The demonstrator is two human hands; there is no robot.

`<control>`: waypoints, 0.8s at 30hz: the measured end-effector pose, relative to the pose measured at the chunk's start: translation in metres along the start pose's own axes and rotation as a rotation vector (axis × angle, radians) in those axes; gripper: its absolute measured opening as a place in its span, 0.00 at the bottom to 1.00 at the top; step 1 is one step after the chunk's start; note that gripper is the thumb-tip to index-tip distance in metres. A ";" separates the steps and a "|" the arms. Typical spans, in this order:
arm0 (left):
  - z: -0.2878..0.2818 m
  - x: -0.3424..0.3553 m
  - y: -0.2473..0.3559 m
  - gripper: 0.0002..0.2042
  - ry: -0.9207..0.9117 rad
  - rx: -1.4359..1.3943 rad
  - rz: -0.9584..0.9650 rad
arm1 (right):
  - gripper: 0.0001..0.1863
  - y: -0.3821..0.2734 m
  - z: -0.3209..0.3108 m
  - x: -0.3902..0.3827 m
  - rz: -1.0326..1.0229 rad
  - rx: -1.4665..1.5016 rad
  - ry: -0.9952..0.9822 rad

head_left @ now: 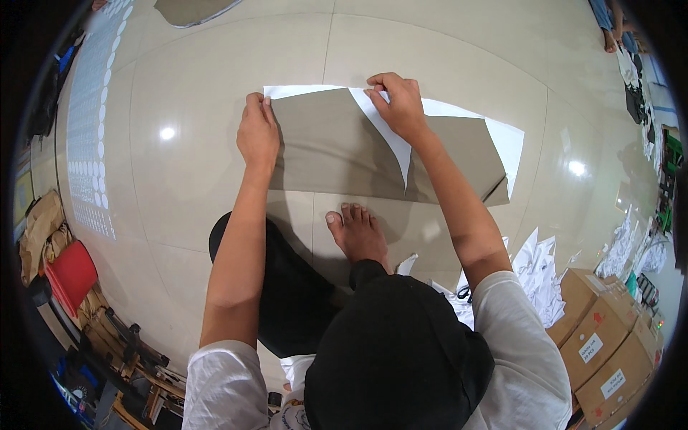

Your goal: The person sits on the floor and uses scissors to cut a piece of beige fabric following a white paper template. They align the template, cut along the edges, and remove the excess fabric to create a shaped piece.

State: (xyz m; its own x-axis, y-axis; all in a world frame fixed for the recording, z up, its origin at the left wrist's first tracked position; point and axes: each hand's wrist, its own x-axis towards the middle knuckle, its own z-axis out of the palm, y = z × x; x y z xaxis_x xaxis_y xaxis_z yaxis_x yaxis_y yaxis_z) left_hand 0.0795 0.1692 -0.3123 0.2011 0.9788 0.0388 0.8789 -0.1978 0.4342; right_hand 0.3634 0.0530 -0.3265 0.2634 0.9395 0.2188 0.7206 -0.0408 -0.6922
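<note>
One tiled floor (193,165) carries all the work. Cardboard boxes (584,326) stand at lower right, well apart from the hands. Grey-brown cloth (315,140) lies flat on the tiles ahead of the person, its long axis running left to right, slightly lower at the right end. White material (507,147) shows beyond its upper and right edges, and a tapering white strip (390,129) crosses its face. One bare foot (364,236) rests just below the lower edge. Governing relation: the left hand (258,132) is at the cloth's upper left corner, the right hand (401,107) above the strip's upper end and nearer to it. Left thumb and fingers pinch the corner; right thumb and forefinger are bent together at the upper edge, but whether they grip cannot be told. Black handles (464,292), apparently scissors, lie among white scraps (537,276).
</note>
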 end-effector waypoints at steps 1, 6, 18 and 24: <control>0.000 0.000 0.000 0.12 0.002 -0.003 0.003 | 0.11 0.001 0.001 0.000 -0.024 -0.005 0.023; 0.000 0.001 0.000 0.11 -0.001 -0.015 0.013 | 0.11 0.001 0.004 -0.002 -0.043 -0.006 0.054; 0.001 0.003 0.004 0.11 0.021 0.006 0.015 | 0.10 0.005 0.008 -0.003 -0.081 -0.023 0.106; 0.002 0.005 0.003 0.10 0.038 0.025 0.015 | 0.10 0.004 0.010 -0.002 -0.099 -0.017 0.130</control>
State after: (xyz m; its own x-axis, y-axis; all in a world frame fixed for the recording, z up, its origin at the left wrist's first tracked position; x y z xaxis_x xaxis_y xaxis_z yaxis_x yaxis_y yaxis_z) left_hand 0.0840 0.1732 -0.3125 0.1988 0.9768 0.0793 0.8864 -0.2137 0.4106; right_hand 0.3594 0.0538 -0.3365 0.2709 0.8873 0.3731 0.7573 0.0428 -0.6517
